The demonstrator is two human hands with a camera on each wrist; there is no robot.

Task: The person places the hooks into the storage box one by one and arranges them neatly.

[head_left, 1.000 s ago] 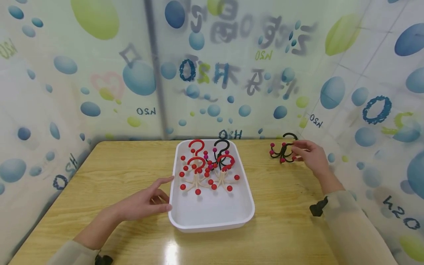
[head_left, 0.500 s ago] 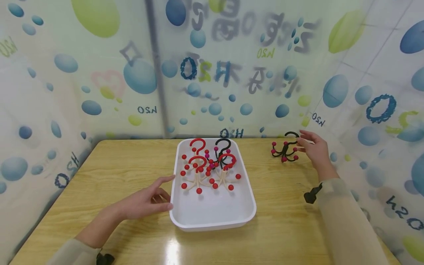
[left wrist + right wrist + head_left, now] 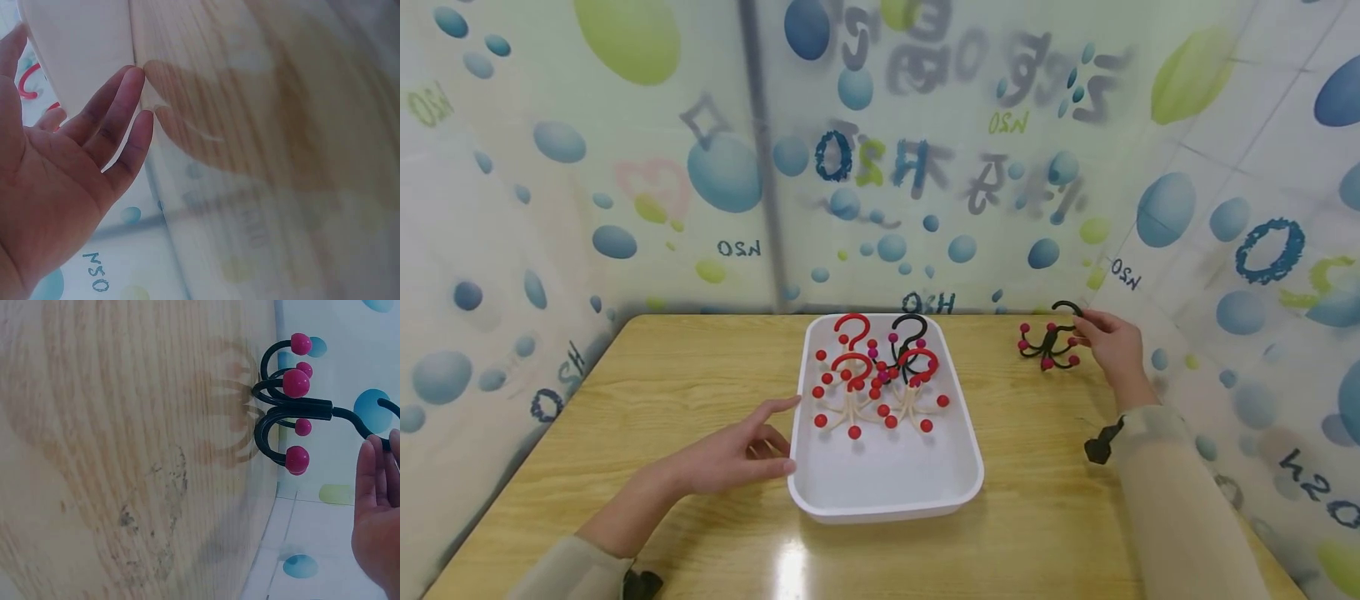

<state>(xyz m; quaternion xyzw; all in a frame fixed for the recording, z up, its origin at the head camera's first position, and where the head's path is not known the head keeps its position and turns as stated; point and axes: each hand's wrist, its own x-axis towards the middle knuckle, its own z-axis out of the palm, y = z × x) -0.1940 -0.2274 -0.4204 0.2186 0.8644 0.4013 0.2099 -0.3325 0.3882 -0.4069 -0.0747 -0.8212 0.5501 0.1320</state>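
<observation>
My right hand [image 3: 1116, 346] is at the back right of the table, its fingertips pinching the curved top of a black multi-arm hanging hook [image 3: 1049, 340]. In the right wrist view this hook [image 3: 300, 410] stands with its pink ball tips by the wood, and the fingers meet its bent stem. My left hand [image 3: 730, 454] has its fingers spread, thumb and fingertips at the left rim of a white tray [image 3: 887, 500]. Inside the tray are several similar hooks: a black one [image 3: 910, 329] at the back right and red-topped ones with cream arms, such as the front left hook [image 3: 852, 404].
A wooden table [image 3: 700, 358] bears the tray and the black hook. Curtain-like walls [image 3: 970, 200] printed with blue and green drops stand close behind the table and along its right side. Dark marks [image 3: 150, 512] show on the wood in the right wrist view.
My right hand first drew slightly back from the black hook, then came in again to its curved top, which now leans a little rightward. My left hand has stayed at the tray.
</observation>
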